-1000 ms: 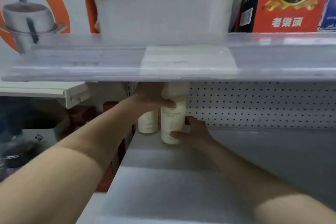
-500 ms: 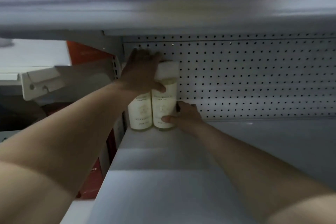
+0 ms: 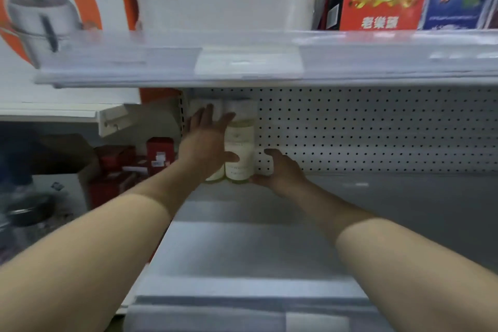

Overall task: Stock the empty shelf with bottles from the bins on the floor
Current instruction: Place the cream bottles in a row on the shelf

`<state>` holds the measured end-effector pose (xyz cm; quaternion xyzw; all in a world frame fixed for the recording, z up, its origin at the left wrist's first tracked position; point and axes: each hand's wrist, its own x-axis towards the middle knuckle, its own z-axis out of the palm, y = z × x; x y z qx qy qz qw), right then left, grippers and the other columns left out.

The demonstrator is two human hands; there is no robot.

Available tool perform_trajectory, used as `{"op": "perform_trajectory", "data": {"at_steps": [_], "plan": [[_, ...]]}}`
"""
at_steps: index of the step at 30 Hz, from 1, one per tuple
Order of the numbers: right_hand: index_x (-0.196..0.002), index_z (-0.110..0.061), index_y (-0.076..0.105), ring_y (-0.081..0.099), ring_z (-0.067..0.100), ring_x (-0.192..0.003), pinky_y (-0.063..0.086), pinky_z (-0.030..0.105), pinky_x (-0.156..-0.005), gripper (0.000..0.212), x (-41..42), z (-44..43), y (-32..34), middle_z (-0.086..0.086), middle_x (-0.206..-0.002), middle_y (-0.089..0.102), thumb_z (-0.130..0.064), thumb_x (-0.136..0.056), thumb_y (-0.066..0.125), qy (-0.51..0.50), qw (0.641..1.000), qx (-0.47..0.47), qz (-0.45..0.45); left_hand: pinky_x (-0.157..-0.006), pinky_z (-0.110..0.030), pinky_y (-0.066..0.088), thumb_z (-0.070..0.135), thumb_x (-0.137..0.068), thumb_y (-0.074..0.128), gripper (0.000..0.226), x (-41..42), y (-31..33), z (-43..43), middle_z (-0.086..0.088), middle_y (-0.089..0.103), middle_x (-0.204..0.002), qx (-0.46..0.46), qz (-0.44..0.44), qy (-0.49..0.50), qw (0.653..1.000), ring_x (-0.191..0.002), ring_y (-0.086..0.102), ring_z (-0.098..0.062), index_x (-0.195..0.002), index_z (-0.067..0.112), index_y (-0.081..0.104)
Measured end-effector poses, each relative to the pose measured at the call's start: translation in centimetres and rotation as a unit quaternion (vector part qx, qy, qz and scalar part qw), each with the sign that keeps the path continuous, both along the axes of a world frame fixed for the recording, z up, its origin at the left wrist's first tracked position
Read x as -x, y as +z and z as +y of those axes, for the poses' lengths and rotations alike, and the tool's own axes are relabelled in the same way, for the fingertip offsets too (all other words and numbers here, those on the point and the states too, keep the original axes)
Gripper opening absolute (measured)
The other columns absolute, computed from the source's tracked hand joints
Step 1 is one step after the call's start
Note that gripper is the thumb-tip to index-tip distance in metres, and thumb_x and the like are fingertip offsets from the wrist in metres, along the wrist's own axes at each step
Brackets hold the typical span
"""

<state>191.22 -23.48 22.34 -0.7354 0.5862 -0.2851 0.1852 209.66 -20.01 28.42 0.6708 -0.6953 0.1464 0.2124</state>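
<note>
**Fingers loose, bottles squared to the back corner**

Fingers of the left hand are spread and laid flat against the upper part of two pale bottles, with the thumb crossing the front of the right bottle; nothing is gripped. The right hand is cupped low at that bottle's right side, fingers loosely curled, thumb near its base; whether it presses or merely touches I cannot tell. The left bottle is mostly hidden behind the left hand.

Both bottles stand upright, touching each other, at the back left corner of the shelf, against the pegboard. The rest of the shelf is bare, so stocking looks barely begun.

To finish this step well:
- Push from low down, not at the caps, so the bottles slide rather than tip.
- Keep labels facing forward and the pair tight to the corner.
- Let go gently, one hand at a time, checking that neither bottle rocks.
- Mind the upper shelf overhead when drawing the arms out.
</note>
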Motion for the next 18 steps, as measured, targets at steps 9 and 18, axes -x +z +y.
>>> {"op": "perform_trajectory", "data": {"at_steps": [9,18], "plan": [[-0.148,-0.027,0.04,0.044,0.029,-0.134,0.043,0.038,-0.108,0.086,6.0,13.9,2.3,0.006,-0.146,0.048,-0.052,-0.077,0.081,0.047,0.996,-0.011,0.069,-0.104,-0.047,0.038,0.044,-0.074,0.082,0.075,4.6,-2.7,15.5,-0.01,0.031,-0.147,-0.073,0.075,0.016,0.994,-0.136,0.025,-0.034,-0.138,0.032,0.044],[-0.144,-0.027,0.044,0.035,0.029,-0.137,0.037,0.042,-0.107,0.078,13.1,28.7,-0.8,0.005,-0.146,0.048,-0.052,-0.079,0.079,0.095,0.984,0.028,0.146,-0.107,-0.049,0.039,0.038,-0.072,0.085,0.071,10.9,-8.9,29.8,-0.012,0.031,-0.151,-0.103,0.076,-0.035,0.991,-0.139,0.027,-0.033,-0.134,0.029,0.051]]}}
